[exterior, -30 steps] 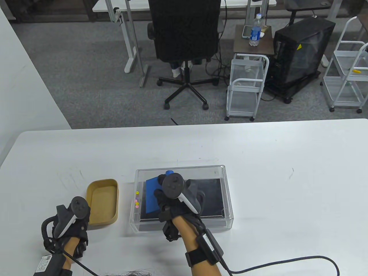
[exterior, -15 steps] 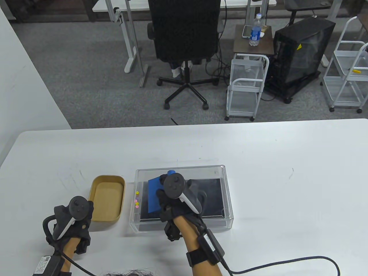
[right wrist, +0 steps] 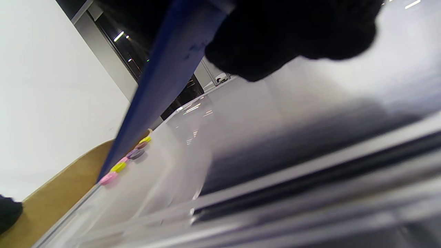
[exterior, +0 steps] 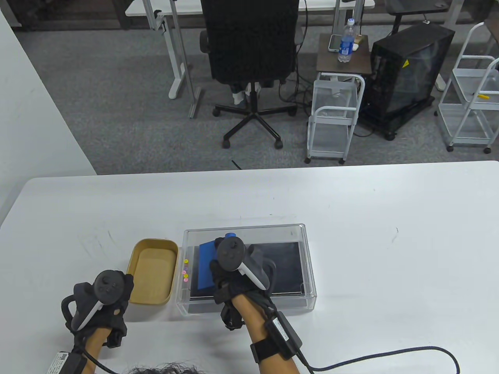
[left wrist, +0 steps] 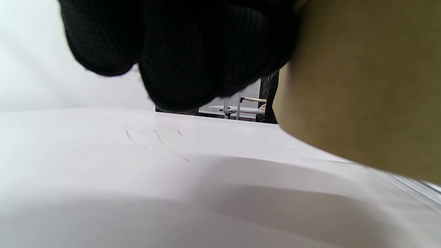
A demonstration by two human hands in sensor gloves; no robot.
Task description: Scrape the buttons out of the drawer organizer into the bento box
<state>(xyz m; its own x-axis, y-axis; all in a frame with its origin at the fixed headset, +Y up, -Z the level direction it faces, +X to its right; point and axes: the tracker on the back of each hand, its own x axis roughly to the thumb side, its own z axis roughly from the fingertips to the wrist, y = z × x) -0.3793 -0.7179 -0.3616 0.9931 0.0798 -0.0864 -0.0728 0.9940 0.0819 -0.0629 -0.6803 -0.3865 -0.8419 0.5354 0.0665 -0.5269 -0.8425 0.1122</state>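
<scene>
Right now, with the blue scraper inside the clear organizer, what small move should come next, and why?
Probably push the blue plastic scraper in the right hand a little further left. The small coloured buttons lie bunched against the left wall of the clear plastic drawer organizer, and the tan bento box, gripped by the left hand, sits just beyond that wall.

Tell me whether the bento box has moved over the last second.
Yes. The bento box, held by the left hand, has slid right until it sits against the drawer organizer, which stayed put.

Right hand [exterior: 237, 272]: I grip the blue scraper [exterior: 206, 267] (buttons [exterior: 185, 270] just beyond my fingertips).
Left hand [exterior: 107, 300]: my fingers touch the bento box [exterior: 153, 276].
</scene>
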